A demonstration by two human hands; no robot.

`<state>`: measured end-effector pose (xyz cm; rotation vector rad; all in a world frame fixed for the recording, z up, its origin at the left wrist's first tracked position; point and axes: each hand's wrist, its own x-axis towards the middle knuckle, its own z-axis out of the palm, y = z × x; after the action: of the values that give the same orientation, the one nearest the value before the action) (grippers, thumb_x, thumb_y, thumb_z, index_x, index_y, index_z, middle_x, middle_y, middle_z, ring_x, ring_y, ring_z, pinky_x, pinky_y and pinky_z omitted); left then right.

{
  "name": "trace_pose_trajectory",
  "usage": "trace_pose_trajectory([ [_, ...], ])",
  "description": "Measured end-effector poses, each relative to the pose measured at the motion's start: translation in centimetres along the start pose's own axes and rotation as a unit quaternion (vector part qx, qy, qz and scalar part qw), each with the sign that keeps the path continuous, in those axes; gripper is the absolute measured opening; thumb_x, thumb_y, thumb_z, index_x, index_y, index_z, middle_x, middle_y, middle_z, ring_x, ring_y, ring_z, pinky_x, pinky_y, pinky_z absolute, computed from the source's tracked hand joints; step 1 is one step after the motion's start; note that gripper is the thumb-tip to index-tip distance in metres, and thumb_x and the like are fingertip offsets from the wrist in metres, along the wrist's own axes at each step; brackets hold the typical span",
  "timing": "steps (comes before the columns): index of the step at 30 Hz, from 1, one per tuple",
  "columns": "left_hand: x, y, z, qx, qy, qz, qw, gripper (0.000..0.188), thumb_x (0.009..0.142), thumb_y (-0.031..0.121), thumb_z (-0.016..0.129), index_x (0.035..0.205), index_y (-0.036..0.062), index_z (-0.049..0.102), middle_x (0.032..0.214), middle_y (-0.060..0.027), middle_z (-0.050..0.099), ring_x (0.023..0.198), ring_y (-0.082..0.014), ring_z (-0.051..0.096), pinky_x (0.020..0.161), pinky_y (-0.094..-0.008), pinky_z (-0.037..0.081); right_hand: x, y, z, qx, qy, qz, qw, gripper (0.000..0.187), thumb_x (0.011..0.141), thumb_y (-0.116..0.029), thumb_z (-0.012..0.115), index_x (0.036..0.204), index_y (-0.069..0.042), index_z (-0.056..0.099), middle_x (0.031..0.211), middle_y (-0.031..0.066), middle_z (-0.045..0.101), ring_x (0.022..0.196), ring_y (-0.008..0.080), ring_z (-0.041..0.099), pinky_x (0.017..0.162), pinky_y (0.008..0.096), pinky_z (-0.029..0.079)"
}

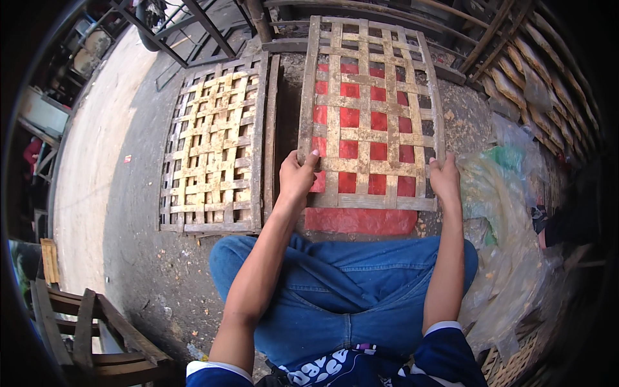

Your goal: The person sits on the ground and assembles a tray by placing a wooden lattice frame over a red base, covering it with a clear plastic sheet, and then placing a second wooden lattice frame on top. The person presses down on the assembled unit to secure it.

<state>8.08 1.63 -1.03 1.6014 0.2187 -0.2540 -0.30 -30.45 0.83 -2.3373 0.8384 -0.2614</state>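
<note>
A woven lattice tray [365, 135] with a wooden frame is held by its two long sides in front of me. My left hand [298, 171] grips its left side near the close corner, thumb on top. On the opposite side my right hand [445, 175] is closed on the frame in the same way. Beneath the tray lies a red plastic sheet [361, 220], showing through the gaps and past the near edge. To the left rests a stack of similar lattice trays [213, 145]. The fingers under the frame are hidden.
Crumpled clear plastic sheeting [509, 258] spreads at my right. Rows of flat, pale-edged pieces [538, 77] stand beyond it. A dark metal frame [193, 29] is at the far left, a wooden rack [97, 329] at the near left. Crumbs litter the concrete floor [174, 277].
</note>
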Motion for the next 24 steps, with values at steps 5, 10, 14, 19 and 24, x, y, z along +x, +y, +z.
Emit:
trace_pose_trajectory([
  [5, 1.3, -2.2, -0.9, 0.096, 0.003, -0.044, 0.994, 0.033, 0.092, 0.024, 0.071, 0.106, -0.0051, 0.064, 0.089, -0.0123, 0.07, 0.074, -0.0173, 0.063, 0.068, -0.0338, 0.051, 1.3, 2.0, 3.6, -0.039, -0.015, 0.05, 0.998, 0.048, 0.096, -0.028, 0.057, 0.124, 0.01, 0.052, 0.117, 0.035, 0.062, 0.114, 0.0486, 0.06, 0.099, 0.05, 0.046],
  [10, 2.4, -4.5, -0.9, 0.153, 0.032, -0.062, 0.986, 0.042, 0.089, 0.03, 0.071, 0.11, -0.0058, 0.065, 0.104, -0.021, 0.071, 0.1, -0.0305, 0.069, 0.088, -0.0392, 0.051, 1.6, 2.8, 5.8, -0.076, -0.026, 0.062, 0.995, 0.047, 0.096, -0.028, 0.055, 0.121, 0.013, 0.054, 0.12, 0.035, 0.061, 0.115, 0.0478, 0.059, 0.1, 0.0506, 0.046],
  [14, 3.1, -5.4, -0.9, 0.2, 0.031, -0.043, 0.978, 0.047, 0.088, 0.035, 0.07, 0.113, -0.0051, 0.064, 0.11, -0.0253, 0.069, 0.107, -0.038, 0.067, 0.092, -0.0431, 0.05, 1.7, 3.6, 6.4, -0.075, -0.03, 0.073, 0.994, 0.045, 0.098, -0.03, 0.052, 0.12, 0.009, 0.056, 0.12, 0.033, 0.062, 0.116, 0.0464, 0.059, 0.099, 0.0498, 0.046],
  [19, 3.6, -6.7, -1.3, 0.254, 0.026, -0.056, 0.965, 0.054, 0.089, 0.037, 0.067, 0.118, -0.008, 0.061, 0.114, -0.0295, 0.067, 0.112, -0.042, 0.064, 0.096, -0.045, 0.049, 1.4, 2.9, 6.8, -0.108, -0.063, 0.082, 0.989, 0.045, 0.097, -0.029, 0.054, 0.12, 0.009, 0.056, 0.119, 0.0337, 0.062, 0.116, 0.0471, 0.059, 0.1, 0.0498, 0.046],
  [24, 2.4, -5.4, -0.5, 0.48, 0.015, 0.015, 0.877, 0.061, 0.093, 0.052, 0.058, 0.105, -0.0077, 0.061, 0.103, -0.0309, 0.069, 0.101, -0.0419, 0.069, 0.087, -0.0492, 0.054, 1.7, 4.1, 7.1, -0.114, -0.039, 0.058, 0.991, 0.048, 0.096, -0.032, 0.055, 0.12, 0.01, 0.057, 0.12, 0.0346, 0.061, 0.116, 0.0471, 0.058, 0.101, 0.0494, 0.045],
])
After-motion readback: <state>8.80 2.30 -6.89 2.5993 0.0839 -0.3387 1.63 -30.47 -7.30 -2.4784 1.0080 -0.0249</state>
